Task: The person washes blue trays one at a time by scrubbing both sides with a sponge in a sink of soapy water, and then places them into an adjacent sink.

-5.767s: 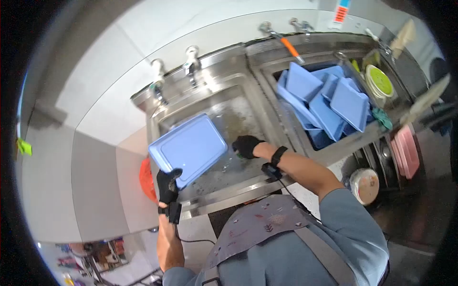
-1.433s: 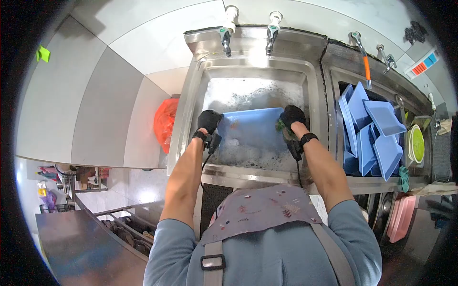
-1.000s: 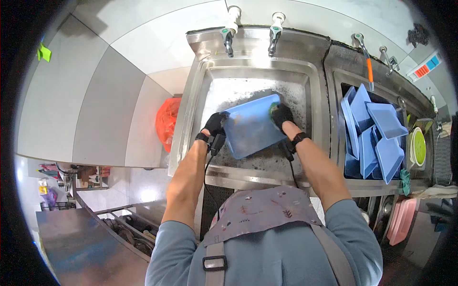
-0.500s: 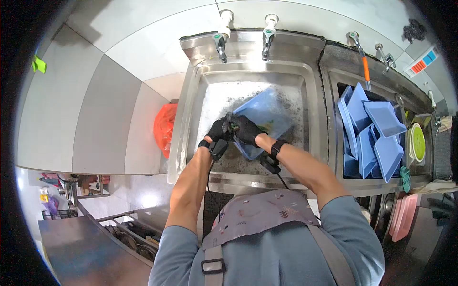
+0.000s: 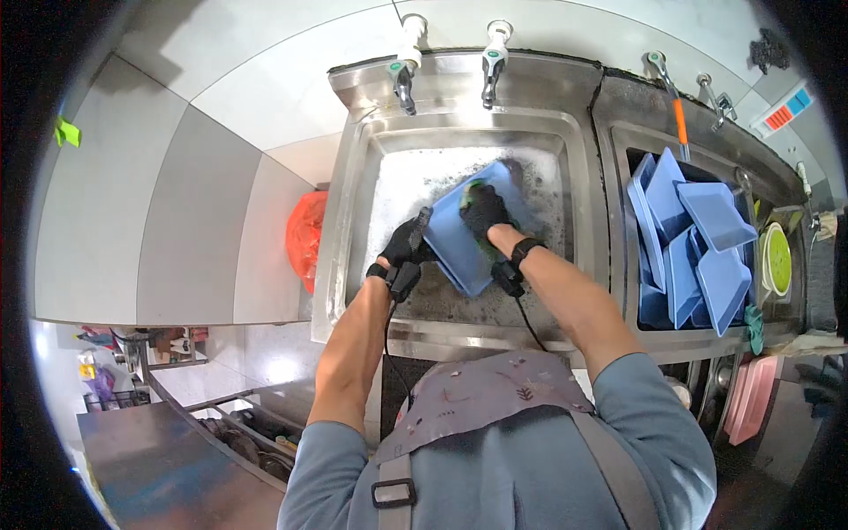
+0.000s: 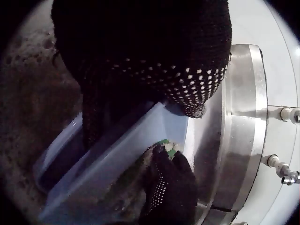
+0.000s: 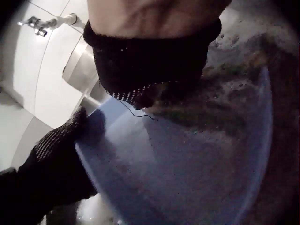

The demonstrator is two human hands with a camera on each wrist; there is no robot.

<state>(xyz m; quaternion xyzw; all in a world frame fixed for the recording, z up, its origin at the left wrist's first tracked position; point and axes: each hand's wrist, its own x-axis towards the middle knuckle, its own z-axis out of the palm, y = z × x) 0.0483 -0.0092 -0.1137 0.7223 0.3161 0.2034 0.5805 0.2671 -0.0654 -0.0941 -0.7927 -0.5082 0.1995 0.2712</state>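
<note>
Blue rectangular plastic tray [image 5: 450, 238]: lay tilted inside the foamy stainless-steel basin [image 5: 477, 334]. Was gripped at its left edge by the black-knit-gloved left hand [image 5: 406, 240]. Was pressed on its upper face with a green-and-white scouring pad [image 6: 171, 152], pinched in the black-knit-gloved right hand [image 5: 485, 210]. Saw 2 silver metal taps [image 5: 495, 69] behind; rightward, heaped blue plastic trays [image 5: 717, 210] in a 2nd steel basin [image 5: 685, 347].

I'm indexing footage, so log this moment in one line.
left grip: holds blue tray | right grip: holds green scrubber against tray | place: foamy sink
</note>
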